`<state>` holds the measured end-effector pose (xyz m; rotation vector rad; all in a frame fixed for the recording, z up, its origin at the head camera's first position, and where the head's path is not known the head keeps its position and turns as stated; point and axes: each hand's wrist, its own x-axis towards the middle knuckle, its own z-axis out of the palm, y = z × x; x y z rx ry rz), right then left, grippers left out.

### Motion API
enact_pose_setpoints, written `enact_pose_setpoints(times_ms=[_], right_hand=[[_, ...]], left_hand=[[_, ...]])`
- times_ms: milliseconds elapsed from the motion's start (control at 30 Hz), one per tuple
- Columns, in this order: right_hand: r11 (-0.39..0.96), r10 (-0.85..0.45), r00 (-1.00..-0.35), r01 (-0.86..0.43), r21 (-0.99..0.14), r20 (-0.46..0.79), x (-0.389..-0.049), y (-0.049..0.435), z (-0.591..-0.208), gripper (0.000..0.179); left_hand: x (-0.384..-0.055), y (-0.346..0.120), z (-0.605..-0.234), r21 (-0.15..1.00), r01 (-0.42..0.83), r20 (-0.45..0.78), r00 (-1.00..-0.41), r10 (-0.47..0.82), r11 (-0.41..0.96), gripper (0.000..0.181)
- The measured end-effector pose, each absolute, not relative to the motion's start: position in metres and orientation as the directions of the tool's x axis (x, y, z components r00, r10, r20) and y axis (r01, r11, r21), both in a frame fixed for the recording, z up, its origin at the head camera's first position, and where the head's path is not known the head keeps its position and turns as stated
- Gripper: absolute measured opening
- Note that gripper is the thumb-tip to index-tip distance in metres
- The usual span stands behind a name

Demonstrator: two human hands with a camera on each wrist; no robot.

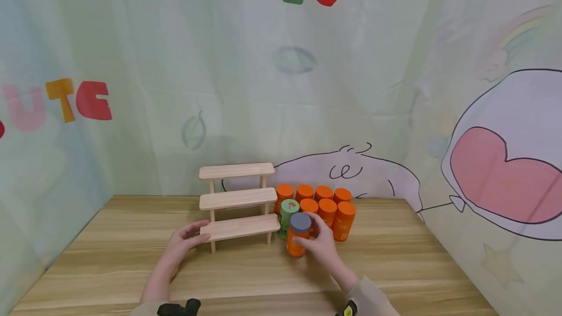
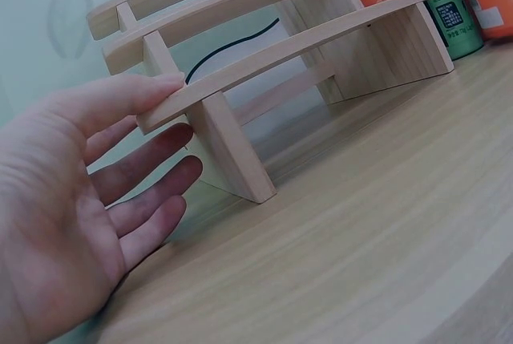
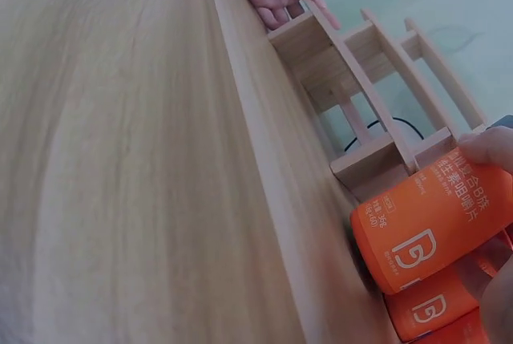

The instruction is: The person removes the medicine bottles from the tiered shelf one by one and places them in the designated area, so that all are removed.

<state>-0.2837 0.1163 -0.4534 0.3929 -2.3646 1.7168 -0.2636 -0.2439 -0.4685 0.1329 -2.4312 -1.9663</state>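
Observation:
A small three-tier wooden display stand (image 1: pixel 239 228) stands on the table. My left hand (image 1: pixel 182 245) grips the left end of its lowest tier, with the thumb (image 2: pixel 164 87) on top and the other fingers at the end and below. In my right hand (image 1: pixel 322 243) is an orange pill bottle (image 1: pixel 296 246) with a grey cap, upright, the thumb on one side and fingers on the other. White print and a large letter B show on that bottle (image 3: pixel 437 220) in the right wrist view. Just behind it stands a green bottle (image 1: pixel 285 221), beside the stand's right end.
Several orange bottles with orange caps (image 1: pixel 346 208) stand in rows behind and right of my right hand. A printed cloth backdrop (image 1: pixel 228 87) hangs along the back and sides of the wood-grain table (image 1: pixel 246 282).

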Motion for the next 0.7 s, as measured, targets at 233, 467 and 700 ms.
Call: enact_pose_setpoints(times_ms=[233,467,700], right_hand=[[0.286,-0.101,-0.953,-0.302,-0.909,0.285,-0.2851,0.118,-0.4583,0.062],[0.282,-0.094,-0.957,-0.292,-0.914,0.276,-0.2869,0.1184,-0.4611,0.063],[0.286,-0.105,-0.954,-0.301,-0.91,0.282,-0.2857,0.1182,-0.461,0.064]], left_hand=[[-0.2628,-0.2426,-0.4678,0.976,-0.077,-0.063,-0.995,-0.076,0.205,0.057],[-0.2632,-0.2418,-0.4673,0.978,-0.076,-0.061,-0.995,-0.081,0.195,0.057],[-0.2627,-0.2431,-0.4686,0.977,-0.074,-0.061,-0.996,-0.07,0.198,0.057]])
